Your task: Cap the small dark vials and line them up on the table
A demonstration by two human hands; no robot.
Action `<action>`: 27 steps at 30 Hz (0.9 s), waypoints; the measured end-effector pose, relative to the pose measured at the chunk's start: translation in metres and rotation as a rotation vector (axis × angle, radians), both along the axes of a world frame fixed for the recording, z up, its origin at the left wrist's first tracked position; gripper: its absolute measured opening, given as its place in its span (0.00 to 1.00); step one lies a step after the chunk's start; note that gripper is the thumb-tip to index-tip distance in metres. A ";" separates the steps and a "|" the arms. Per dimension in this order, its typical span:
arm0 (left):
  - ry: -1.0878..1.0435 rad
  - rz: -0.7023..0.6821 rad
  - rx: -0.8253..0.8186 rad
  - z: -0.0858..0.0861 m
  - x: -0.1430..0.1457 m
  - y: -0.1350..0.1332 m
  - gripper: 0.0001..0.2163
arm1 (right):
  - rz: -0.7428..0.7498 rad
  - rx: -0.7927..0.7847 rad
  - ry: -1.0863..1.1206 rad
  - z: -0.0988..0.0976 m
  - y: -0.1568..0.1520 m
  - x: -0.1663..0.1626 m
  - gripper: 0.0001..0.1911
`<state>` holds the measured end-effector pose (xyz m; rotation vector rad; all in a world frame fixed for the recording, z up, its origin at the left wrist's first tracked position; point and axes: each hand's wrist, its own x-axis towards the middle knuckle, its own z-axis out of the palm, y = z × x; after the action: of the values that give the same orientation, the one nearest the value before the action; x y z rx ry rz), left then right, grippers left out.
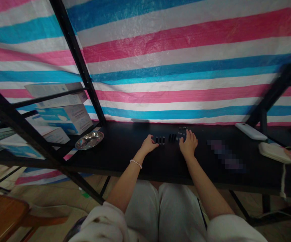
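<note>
My left hand [149, 145] rests on the black tabletop with its thumb and forefinger apart, at the left end of a short row of small dark cylinders [160, 140]. The cylinders have light glints, and their kind is too small to tell. My right hand [189, 144] lies with fingers stretched forward, beside small shiny pieces [181, 134]. Between the hands, several small black pieces [172, 137] stand close together. Neither hand plainly grips anything, though the right fingertips partly cover what is near them. A beaded bracelet [136, 163] circles my left wrist.
A round metal dish [89, 140] sits left on the black table [120, 158], near stacked boxes [67, 117] behind a black frame post [81, 64]. At right lie a white slim object [251, 131], a cream pouch [275, 153] and a blurred patch. A striped sheet [173, 77] hangs behind.
</note>
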<state>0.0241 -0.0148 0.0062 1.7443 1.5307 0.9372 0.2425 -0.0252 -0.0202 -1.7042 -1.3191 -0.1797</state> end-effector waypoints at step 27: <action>-0.343 0.358 0.410 -0.012 -0.009 -0.013 0.08 | -0.105 -0.089 -0.130 0.000 -0.001 0.002 0.16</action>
<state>0.0147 -0.0275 -0.0062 1.4787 1.5169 1.7359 0.2441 -0.0266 -0.0199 -1.8654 -1.3499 -0.3004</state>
